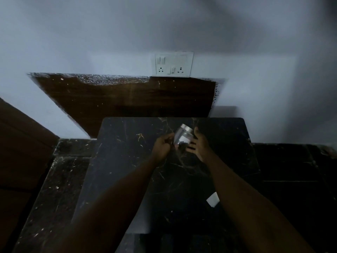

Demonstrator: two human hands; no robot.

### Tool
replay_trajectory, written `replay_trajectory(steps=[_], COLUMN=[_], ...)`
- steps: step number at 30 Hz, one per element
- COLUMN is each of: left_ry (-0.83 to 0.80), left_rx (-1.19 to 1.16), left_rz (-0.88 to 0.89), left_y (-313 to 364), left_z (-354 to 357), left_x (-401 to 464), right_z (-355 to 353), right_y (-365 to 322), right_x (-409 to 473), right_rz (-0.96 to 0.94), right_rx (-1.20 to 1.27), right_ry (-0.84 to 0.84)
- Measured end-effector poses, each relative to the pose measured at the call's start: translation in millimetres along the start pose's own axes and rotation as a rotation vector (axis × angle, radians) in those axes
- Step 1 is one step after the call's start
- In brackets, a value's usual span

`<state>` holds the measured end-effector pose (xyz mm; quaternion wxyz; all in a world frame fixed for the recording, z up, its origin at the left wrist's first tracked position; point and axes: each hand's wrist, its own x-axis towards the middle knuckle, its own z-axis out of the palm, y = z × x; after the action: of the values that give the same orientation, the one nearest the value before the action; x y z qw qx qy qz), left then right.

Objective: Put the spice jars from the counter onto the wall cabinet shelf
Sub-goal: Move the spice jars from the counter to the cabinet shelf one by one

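A small clear spice jar (182, 136) with a silver lid and a white label is held tilted above the dark marble counter (127, 161). My left hand (162, 146) grips the jar's left side with curled fingers. On the jar's right side and underneath it, my right hand (198, 144) cups it with the palm open. No wall cabinet or shelf is in view. The scene is dim.
A white switch and socket plate (173, 64) sits on the grey wall above a dark brown wooden panel (127, 99). A small white scrap (213, 199) lies on the counter by my right forearm. Brown wood (20, 143) stands at the left.
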<state>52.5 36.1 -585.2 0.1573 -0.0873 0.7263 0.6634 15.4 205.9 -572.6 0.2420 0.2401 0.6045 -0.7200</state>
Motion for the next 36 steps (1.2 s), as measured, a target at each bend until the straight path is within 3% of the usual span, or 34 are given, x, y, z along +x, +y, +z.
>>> replay_trajectory(steps=[5,10,14,19,25,30,36], left_ry=[0.047,0.138,0.411,0.382,0.549,0.615,0.651], left_rx=[-0.249,-0.121,-0.119,-0.141,-0.097,-0.191,-0.229], left_rz=[-0.049,0.085,0.181,0.230,0.308,0.443,0.755], left_y=[12,20,29,57,83,142,241], left_z=[-3,2,5,3,2,11,15], left_x=[0,-8,-16,-20,-26,-37,-58], right_z=[1,12,25,35,37,41,41], right_y=[-4,-8,-15,-21,-39,-88,-185], right_x=[-6,-15,-24,-32,-50,-86,-150], right_rz=[-0.096,-0.186,-0.335,-0.450,-0.560,-0.782,-1.121], right_rx=[-0.042,-0.025,-0.214,-0.183,-0.162,-0.193,-0.245], right_ry=[-0.005,-0.049,0.069,0.035,0.024,0.096,0.165])
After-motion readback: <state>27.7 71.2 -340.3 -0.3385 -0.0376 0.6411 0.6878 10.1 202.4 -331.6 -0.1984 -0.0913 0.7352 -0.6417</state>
